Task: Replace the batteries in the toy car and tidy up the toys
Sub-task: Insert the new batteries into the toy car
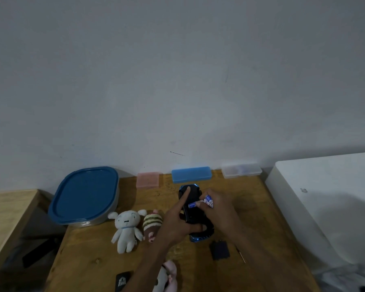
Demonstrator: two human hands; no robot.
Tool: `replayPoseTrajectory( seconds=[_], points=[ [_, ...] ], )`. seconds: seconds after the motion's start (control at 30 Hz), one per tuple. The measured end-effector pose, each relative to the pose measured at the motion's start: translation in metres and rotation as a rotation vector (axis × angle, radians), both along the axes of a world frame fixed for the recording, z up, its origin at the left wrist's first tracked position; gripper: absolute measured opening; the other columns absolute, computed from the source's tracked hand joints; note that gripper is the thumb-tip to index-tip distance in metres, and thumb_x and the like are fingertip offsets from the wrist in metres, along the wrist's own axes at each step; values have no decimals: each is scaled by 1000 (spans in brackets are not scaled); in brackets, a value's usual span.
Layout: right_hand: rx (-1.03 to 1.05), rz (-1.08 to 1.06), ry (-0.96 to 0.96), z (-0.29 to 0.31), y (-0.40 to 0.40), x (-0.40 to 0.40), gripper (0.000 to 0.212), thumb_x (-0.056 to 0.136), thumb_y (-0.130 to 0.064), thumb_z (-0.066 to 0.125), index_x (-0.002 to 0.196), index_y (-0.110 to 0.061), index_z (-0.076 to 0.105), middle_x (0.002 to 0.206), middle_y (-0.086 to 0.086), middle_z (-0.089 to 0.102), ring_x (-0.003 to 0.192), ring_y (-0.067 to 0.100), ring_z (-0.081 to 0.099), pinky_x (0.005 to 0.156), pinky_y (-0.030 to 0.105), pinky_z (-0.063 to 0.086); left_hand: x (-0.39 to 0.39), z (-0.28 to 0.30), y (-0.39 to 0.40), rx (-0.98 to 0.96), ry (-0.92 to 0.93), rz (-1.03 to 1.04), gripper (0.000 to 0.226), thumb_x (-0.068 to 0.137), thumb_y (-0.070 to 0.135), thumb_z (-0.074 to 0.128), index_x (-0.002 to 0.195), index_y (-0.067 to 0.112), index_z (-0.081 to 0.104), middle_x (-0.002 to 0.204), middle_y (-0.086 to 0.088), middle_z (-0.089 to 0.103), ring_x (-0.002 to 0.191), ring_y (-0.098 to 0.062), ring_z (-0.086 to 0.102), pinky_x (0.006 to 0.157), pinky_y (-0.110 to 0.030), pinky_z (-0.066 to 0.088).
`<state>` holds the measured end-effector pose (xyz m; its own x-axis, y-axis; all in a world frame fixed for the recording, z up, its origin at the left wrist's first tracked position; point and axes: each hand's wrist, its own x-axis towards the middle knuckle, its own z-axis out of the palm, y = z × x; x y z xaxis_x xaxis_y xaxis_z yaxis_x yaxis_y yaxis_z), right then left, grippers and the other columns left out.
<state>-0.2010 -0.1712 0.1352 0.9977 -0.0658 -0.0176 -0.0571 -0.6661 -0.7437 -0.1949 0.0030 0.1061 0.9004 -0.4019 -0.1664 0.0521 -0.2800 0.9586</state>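
Note:
A blue and black toy car (191,216) lies upside down on the wooden table (93,256). My left hand (177,224) grips its near side, with the forefinger stretched along the underside. My right hand (217,211) holds blue and white batteries (207,201) over the car's open battery bay. The black battery cover (219,249) lies on the table just in front of the car, with a thin screwdriver (240,255) to its right.
Left of the car lie a white plush dog (126,228) and a striped plush (152,224); a pink plush (167,277) lies under my left forearm. A blue-lidded bin (84,194), pink (147,180), blue (191,174) and clear cases (241,170) line the wall. A black remote (122,281) is near.

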Motion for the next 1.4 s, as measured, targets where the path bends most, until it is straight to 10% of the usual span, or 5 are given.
replayPoseTrajectory(
  seconds=[0.5,0.7,0.97,1.2,1.4],
  points=[
    [-76,-145,-36,0,14,4,30,92,-25,70,69,-24,50,69,-5,56,63,12,56,54,21,43,2,0,0,-39,10,-42,115,75,6,88,152,45,12,136,24,45,105,21,57,82,-14,53],
    [-113,-127,-42,2,14,6,24,92,-23,70,76,-26,52,72,-12,55,65,3,56,56,12,40,3,-2,-5,-47,-21,-6,116,75,9,88,153,51,13,151,9,42,125,-14,55,93,-28,57],
    [-131,-86,31,-6,9,5,22,93,-26,68,79,-29,51,76,-9,58,73,14,60,61,25,49,3,-9,-4,-52,22,-41,115,74,6,88,151,51,15,147,13,42,121,-3,55,90,-22,56],
    [330,-167,150,7,-1,11,32,95,-39,44,87,-11,57,88,15,61,81,29,61,71,40,51,15,-10,-3,-53,82,-30,120,67,12,92,154,52,21,149,10,43,123,-16,57,95,-47,58],
    [383,-61,135,19,-5,6,20,104,-22,47,94,-10,59,83,2,63,68,4,61,58,14,47,19,-5,-5,-48,86,-10,120,68,7,92,152,54,20,145,9,46,123,-19,56,97,-43,57]
  ],
)
